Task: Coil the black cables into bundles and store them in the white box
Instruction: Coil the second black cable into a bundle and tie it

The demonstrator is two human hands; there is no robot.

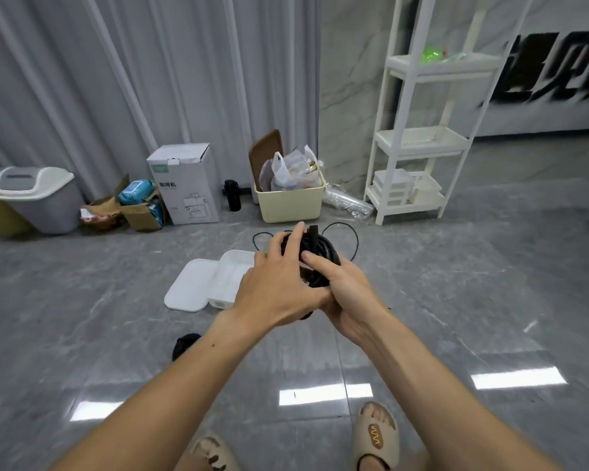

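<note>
A coiled bundle of black cable (pixel 318 258) is held in the air in front of me. My right hand (pixel 346 294) grips it from below and the right, its thumb laid over the coils. My left hand (pixel 279 283) covers the bundle's left side, fingers curled around it. A thin black cable (pixel 352 237) loops on the floor behind the bundle. The white box (pixel 230 278) lies open on the floor just left of my hands, its lid (pixel 191 283) beside it.
A second black bundle (pixel 184 345) lies on the grey floor under my left forearm. At the back stand a beige bin (pixel 289 202), a white carton (pixel 187 185), a black flask (pixel 232 195), a grey bin (pixel 38 198) and a white shelf rack (pixel 419 141).
</note>
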